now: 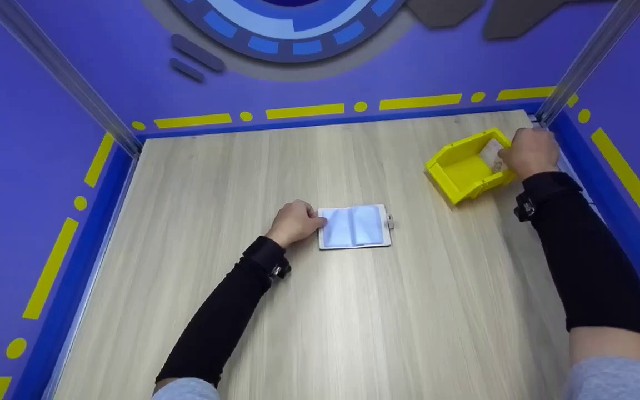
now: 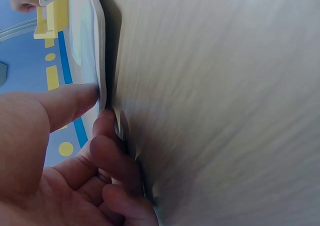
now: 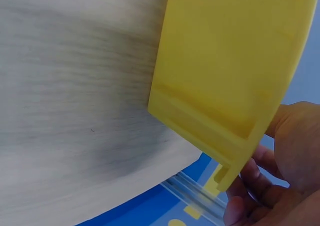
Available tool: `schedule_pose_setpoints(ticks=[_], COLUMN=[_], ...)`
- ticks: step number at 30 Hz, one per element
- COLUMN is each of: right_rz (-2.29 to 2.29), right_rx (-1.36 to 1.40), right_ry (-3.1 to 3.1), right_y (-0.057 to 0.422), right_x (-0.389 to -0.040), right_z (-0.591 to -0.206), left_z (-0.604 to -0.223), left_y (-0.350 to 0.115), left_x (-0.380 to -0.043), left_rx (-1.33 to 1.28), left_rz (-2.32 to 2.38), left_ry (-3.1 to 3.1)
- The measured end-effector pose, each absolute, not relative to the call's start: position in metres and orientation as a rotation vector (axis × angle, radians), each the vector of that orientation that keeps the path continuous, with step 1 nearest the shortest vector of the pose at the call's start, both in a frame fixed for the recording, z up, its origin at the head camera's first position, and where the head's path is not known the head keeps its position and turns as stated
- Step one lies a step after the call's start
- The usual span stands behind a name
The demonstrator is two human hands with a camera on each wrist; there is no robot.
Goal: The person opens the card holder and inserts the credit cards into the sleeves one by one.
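Lying spread open on the table, a small white card holder [image 1: 351, 226] shows two pale bluish plastic pockets and a snap tab at its right side. My left hand [image 1: 296, 222] pinches its left edge, thumb on top and a finger underneath, as the left wrist view shows. Farther right, my right hand [image 1: 532, 150] grips the rear wall of a yellow bin [image 1: 467, 169], thumb inside and fingers curled outside. Against that inner wall, by the thumb, is a whitish card-like piece [image 1: 491, 154] with brownish marks, partly hidden by the hand.
The wood-grain table [image 1: 231, 183] is bounded by blue panels [image 1: 298, 89] with yellow marks at the back and both sides. Metal posts [image 1: 592, 61] stand at the back corners. The bin is close to the table's right edge.
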State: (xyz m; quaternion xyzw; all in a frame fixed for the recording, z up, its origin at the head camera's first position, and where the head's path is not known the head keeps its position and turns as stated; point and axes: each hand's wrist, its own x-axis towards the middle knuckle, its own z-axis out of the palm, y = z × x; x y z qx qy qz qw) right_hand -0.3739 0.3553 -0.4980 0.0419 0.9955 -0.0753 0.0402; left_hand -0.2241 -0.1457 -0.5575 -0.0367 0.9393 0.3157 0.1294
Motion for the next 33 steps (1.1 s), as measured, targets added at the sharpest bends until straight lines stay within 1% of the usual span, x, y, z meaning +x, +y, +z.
schedule_pose_setpoints(ticks=[9,19,23,28,33], right_rz=[-0.288,-0.52,-0.601,-0.646,-0.729], right_rx=[0.07,0.02,0.016,0.054,-0.022], right_ry=[3.098,3.121,3.117,3.088,3.057], right_y=[0.358,0.357,0.344,0.317,0.288], right_x=[-0.371,-0.364,-0.362,-0.358,-0.348], right_z=[-0.486,-0.475,-0.464,-0.45,-0.444], left_z=[-0.558,-0.556,-0.555,-0.556,-0.554], left_y=[-0.146,-0.147,-0.147,-0.146,-0.144], left_x=[-0.224,-0.223,-0.224,-0.224,-0.222], left_rx=[-0.107,-0.113,-0.118,-0.125,-0.123], left_rz=[0.916,0.918,0.912,0.916,0.907], left_ry=[2.728,2.723,2.717,2.721,2.731])
